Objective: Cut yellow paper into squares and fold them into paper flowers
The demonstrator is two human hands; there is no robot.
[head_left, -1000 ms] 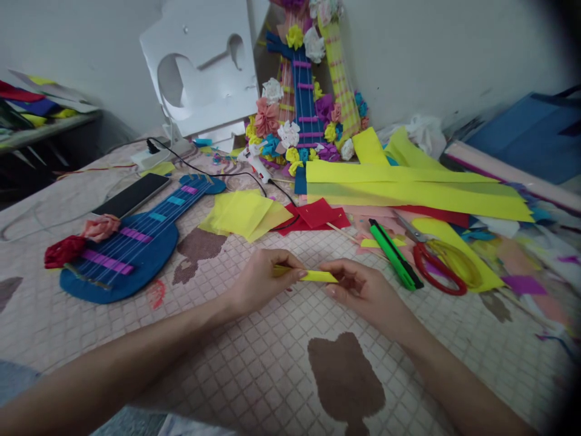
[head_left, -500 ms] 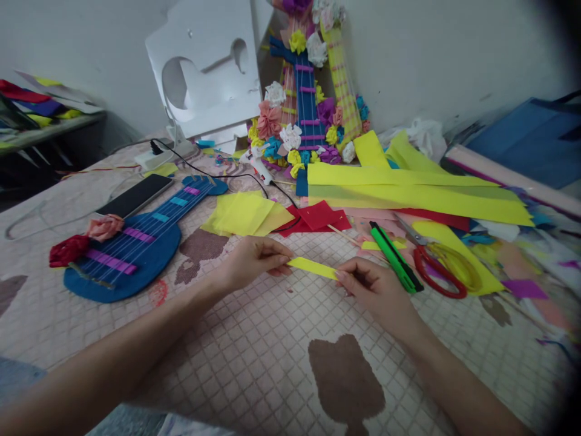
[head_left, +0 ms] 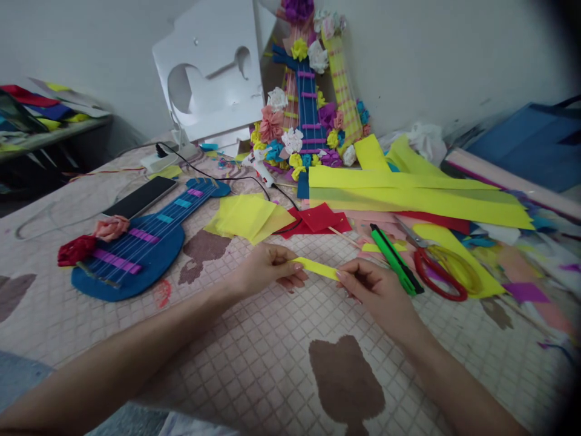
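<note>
Above the worktop (head_left: 254, 363), in from its near edge, the left hand (head_left: 263, 268) and right hand (head_left: 379, 289) hold a yellow strip (head_left: 316, 268) by opposite ends in closed, pinching grips.

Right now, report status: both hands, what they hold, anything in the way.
Left hand pinching one end of yellow strip. Right hand pinching the other. Strip spans the gap between them. Green cutter close to right hand, clear of the strip.
</note>
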